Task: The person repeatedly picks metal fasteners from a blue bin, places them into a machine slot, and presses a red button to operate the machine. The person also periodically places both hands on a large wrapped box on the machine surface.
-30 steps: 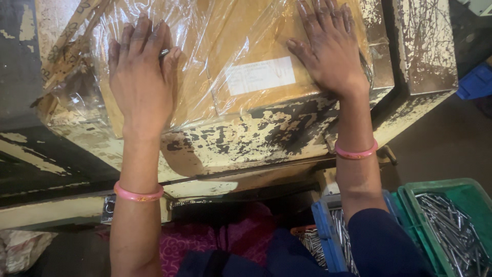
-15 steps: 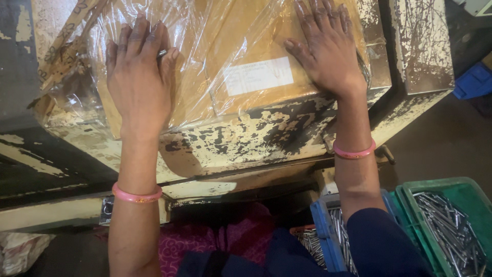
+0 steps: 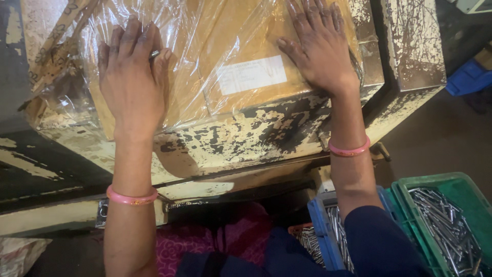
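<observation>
Looking down on a worn metal bench (image 3: 241, 138), cream paint flaking off dark steel, dim workshop floor (image 3: 441, 138) showing to the right.

Lying on top of the bench: a flat cardboard box (image 3: 241, 46) wrapped in clear plastic film (image 3: 195, 31), a white label (image 3: 251, 75) facing up near its front edge.

Pressing down flat on the film over the box's left part: left hand (image 3: 134, 84), fingers spread and straight, palm against the plastic, gripping nothing. Something small and metallic glinting between its fingers; impossible to tell what.

Resting flat on the box's right part, just right of the label: right hand (image 3: 320, 48), fingers fanned and extended, fingertips running out of the top of the view, closing on nothing.

Circling each wrist: a pink bangle, left bangle (image 3: 131, 197) and right bangle (image 3: 349, 150). Covering the right forearm lower down: a dark blue sleeve (image 3: 379, 241).

Sitting below the bench edge at lower right: a green crate (image 3: 461, 187) holding thin metal rods (image 3: 443, 225), and beside it a blue crate (image 3: 319, 225) with similar rods. Showing between the arms: pink patterned fabric (image 3: 225, 238).
</observation>
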